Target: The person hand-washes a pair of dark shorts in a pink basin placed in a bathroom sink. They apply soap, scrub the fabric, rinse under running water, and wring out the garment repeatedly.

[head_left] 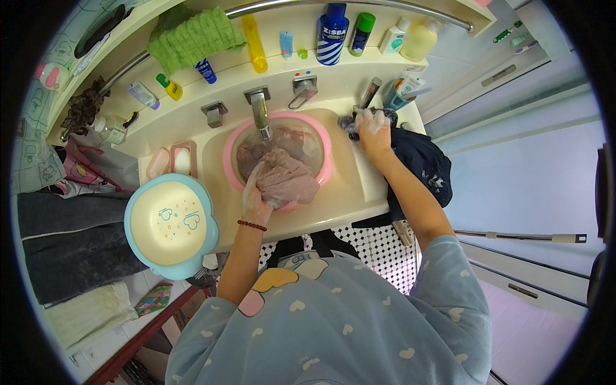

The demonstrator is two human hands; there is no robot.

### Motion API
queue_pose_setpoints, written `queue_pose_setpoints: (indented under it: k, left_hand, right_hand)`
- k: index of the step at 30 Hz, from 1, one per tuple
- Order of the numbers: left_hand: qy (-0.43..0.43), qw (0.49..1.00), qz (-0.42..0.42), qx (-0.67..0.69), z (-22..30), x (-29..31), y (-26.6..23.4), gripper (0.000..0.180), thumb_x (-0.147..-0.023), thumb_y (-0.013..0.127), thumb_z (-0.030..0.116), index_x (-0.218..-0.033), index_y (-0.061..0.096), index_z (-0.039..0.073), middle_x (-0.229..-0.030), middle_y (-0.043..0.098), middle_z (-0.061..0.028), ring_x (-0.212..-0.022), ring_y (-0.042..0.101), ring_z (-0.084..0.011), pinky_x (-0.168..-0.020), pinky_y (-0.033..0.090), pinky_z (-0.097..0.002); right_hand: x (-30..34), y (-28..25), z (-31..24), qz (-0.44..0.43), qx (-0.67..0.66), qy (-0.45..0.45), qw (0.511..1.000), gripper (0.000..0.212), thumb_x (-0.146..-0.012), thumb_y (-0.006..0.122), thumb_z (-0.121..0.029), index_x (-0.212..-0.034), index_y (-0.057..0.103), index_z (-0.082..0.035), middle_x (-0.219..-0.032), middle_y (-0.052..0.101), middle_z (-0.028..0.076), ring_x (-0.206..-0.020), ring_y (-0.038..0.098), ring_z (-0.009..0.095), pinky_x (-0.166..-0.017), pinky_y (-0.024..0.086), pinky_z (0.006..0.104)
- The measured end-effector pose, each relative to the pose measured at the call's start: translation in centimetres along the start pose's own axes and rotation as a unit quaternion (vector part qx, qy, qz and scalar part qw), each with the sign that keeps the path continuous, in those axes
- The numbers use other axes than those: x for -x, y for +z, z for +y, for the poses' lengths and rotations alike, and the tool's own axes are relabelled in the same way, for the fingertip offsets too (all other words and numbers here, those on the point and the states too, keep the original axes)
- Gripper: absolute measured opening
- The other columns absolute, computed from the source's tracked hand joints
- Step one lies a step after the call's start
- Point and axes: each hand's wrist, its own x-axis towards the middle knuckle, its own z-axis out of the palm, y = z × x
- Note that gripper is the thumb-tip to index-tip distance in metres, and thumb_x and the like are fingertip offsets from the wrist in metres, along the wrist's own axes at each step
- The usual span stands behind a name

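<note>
A wet dusty-pink cloth (290,179) is bunched in my left hand (257,200), which is closed on its near left side. Part of that cloth lies in water inside a pink-rimmed basin (326,146). The basin stands in the washbasin under the tap (260,112). To the right, on the washbasin's edge, my right hand (375,133) is closed on a dark, suds-covered cloth (350,124); suds also coat its fingers. Beside that hand a navy garment (420,168) hangs over the counter's right edge. Some of my right fingertips are hidden by foam.
A blue-rimmed basin (206,192) rests at the left edge. Soap bars (183,160) sit in a dish behind it. Bottles and tubes, including a tall blue-striped bottle (332,38), line the back ledge. A green towel (192,38) hangs on the rail (359,5). A cup (399,96) holds tubes.
</note>
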Motion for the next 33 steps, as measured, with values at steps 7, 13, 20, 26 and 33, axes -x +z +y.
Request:
queue_pose_setpoints:
  k: [7,13,20,26,33]
  left_hand:
    - [-0.018,0.999,-0.025,0.010,-0.8,0.0,0.0,0.035,-0.090,0.045,0.026,-0.118,0.048,0.006,-0.118,0.053,-0.0116,-0.106,0.052,-0.0288,-0.088,0.045,-0.0431]
    - [0.069,0.991,0.008,-0.111,-0.9,0.4,-0.2,0.036,-0.091,0.045,0.027,-0.118,0.048,0.004,-0.117,0.052,-0.0097,-0.108,0.050,-0.0261,-0.090,0.044,-0.0404]
    - [0.134,0.977,-0.067,-0.152,0.6,0.1,-1.4,0.033,-0.088,0.051,0.015,-0.117,0.047,0.001,-0.119,0.049,-0.0111,-0.108,0.049,-0.0246,-0.091,0.043,-0.0374]
    - [0.109,0.994,-0.004,-0.032,1.2,-1.0,-1.8,0.033,-0.086,0.049,0.014,-0.118,0.046,0.007,-0.117,0.050,-0.0085,-0.110,0.047,-0.0232,-0.091,0.042,-0.0365]
    - [-0.039,0.996,0.051,-0.067,-2.7,-1.8,0.6,0.036,-0.084,0.050,0.026,-0.115,0.047,0.009,-0.117,0.049,-0.0067,-0.108,0.047,-0.0265,-0.090,0.040,-0.0396]
  right_hand:
    - [-2.8,-2.0,-1.8,0.110,-0.153,0.093,0.978,0.047,-0.064,0.069,-0.028,-0.102,0.051,-0.007,-0.092,0.049,0.008,-0.080,0.051,0.025,-0.067,0.044,0.0359]
    - [-3.8,2.8,-4.8,0.051,-0.154,0.062,0.985,0.047,-0.071,0.064,-0.032,-0.105,0.052,-0.003,-0.093,0.050,0.010,-0.087,0.049,0.026,-0.076,0.041,0.0342]
    - [1.2,-0.5,-12.3,-0.070,-0.520,0.129,0.842,0.029,-0.079,0.058,-0.030,-0.080,0.057,0.000,-0.080,0.056,0.016,-0.074,0.053,0.028,-0.067,0.042,0.0393]
    - [3.7,-1.6,-17.2,-0.113,-0.808,0.153,0.558,0.038,-0.079,0.058,-0.037,-0.081,0.055,0.001,-0.079,0.059,0.017,-0.075,0.058,0.028,-0.068,0.044,0.0381]
    - [2.8,0.7,-21.5,-0.009,-0.491,0.080,0.868,0.041,-0.078,0.060,-0.036,-0.095,0.055,0.000,-0.088,0.057,0.020,-0.072,0.054,0.037,-0.071,0.044,0.0419]
